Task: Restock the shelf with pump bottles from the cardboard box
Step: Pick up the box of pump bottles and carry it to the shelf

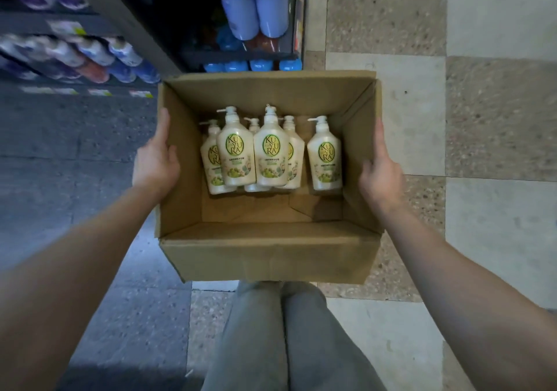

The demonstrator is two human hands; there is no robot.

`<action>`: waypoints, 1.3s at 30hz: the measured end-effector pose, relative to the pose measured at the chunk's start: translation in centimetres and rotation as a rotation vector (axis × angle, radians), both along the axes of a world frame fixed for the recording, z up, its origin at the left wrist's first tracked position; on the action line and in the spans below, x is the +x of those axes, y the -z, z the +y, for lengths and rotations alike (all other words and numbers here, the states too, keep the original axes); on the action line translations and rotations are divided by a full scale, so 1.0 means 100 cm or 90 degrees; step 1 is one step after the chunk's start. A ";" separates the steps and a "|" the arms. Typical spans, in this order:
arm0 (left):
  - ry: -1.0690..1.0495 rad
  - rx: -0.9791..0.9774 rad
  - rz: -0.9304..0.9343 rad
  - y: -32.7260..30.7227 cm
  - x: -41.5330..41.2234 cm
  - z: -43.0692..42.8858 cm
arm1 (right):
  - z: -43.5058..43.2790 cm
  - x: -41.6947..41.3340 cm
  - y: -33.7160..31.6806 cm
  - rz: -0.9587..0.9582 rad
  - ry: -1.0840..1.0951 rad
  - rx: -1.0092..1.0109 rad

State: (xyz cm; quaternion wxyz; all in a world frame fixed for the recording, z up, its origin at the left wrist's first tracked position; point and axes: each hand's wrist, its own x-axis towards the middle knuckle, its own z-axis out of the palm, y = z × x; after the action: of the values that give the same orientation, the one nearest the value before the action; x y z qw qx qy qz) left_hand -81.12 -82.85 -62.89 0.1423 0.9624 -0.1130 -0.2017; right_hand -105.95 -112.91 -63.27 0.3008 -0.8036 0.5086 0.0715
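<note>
An open cardboard box fills the middle of the head view, held up in front of my legs. Several cream pump bottles with green KUYURA labels lie inside it, heaped toward the far end, with one bottle lying apart on the right. My left hand presses flat against the box's left wall from outside. My right hand grips the right wall, thumb at the rim. The shelf stands just beyond the box, with blue and lilac bottles on it.
A second shelf unit at the left carries rows of blue, purple and red bottles with price tags. The floor is terrazzo tile, in shadow at the left. My grey trouser legs show below the box.
</note>
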 end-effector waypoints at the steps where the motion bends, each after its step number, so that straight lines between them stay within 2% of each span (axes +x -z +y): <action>1: 0.002 0.000 0.002 -0.015 -0.003 0.011 | 0.009 -0.001 -0.012 -0.004 -0.002 0.001; 9: -0.057 -0.010 -0.024 -0.117 -0.019 0.126 | 0.110 0.009 -0.097 -0.055 -0.056 -0.004; 17: -0.123 -0.072 -0.047 -0.152 0.005 0.297 | 0.250 0.068 -0.147 -0.082 -0.124 -0.028; 21: -0.104 -0.085 -0.058 -0.164 0.042 0.392 | 0.345 0.100 -0.163 -0.105 -0.127 -0.045; 29: -0.098 -0.073 -0.054 -0.195 0.137 0.544 | 0.509 0.179 -0.179 -0.129 -0.073 0.013; 39: -0.121 -0.064 -0.063 -0.164 0.289 0.695 | 0.645 0.355 -0.152 -0.096 -0.084 0.002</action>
State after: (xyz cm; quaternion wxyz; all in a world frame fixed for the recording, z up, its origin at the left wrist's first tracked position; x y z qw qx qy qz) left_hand -52.27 -13.31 -46.50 0.2034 0.9691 -0.0385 -0.1337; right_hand -70.49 -48.36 -48.04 0.3341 -0.8382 0.4300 0.0309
